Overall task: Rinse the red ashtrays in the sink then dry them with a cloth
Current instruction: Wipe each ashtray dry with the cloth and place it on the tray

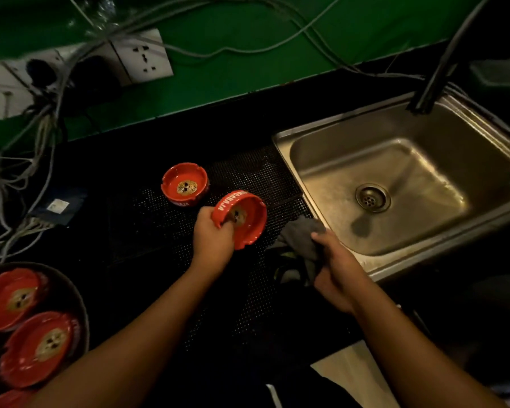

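My left hand (212, 240) grips a red ashtray (245, 216) by its rim, tilted on edge above the black perforated mat (147, 231), its hollow facing right. My right hand (336, 272) holds a grey cloth (301, 237) just right of that ashtray, near the sink's front left corner. A second red ashtray (185, 184) sits upright on the mat behind my left hand. Several more red ashtrays (39, 346) lie in a round dark tray (78, 301) at the lower left. The steel sink (395, 178) at the right holds no ashtray.
A dark tap (442, 66) leans over the sink's back edge. On the green wall (248, 54), sockets (143, 54) and a tangle of grey cables (42, 119) hang at the left. A small dark box (58, 206) lies on the counter by the cables.
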Available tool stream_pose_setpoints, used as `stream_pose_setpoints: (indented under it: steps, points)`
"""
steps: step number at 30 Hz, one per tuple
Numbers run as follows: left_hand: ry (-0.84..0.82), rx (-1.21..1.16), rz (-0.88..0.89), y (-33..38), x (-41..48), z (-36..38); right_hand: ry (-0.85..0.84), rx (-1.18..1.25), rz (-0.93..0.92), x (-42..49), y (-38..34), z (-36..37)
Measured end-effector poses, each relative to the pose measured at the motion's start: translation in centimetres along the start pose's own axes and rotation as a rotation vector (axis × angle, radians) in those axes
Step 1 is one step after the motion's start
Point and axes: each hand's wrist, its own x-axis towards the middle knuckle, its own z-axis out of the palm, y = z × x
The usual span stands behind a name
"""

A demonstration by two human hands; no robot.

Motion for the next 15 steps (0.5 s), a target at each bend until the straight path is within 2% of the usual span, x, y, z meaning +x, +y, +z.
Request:
stream_pose_setpoints:
  steps: [2,5,7,11,15]
  points:
    - [-0.073,-0.236,-0.254,0.3,-0.9,-1.0,-0.098,-0.053,-0.112,-1.4,-0.8,1.2]
    - [-0.353,-0.501,-0.522,0.8,-2.6,-2.9,-0.089,-0.530,-0.354,-3.1,-2.3,3.1]
    - [-0.531,-0.583,-0.594,0.7,-3.9,-4.0,-0.035,-0.838,-0.481,-3.9,-2.5,4.4]
    - [-0.719,-0.749,-0.627,0.0,-5.4,-5.1,0.041,-1.296,-0.671,-4.7,-0.1,6.6]
    - [-0.814,-0.861,-0.656,-0.9,-5.5,-5.5,0.036,-1.526,-0.805,-5.9,2.3,8.5]
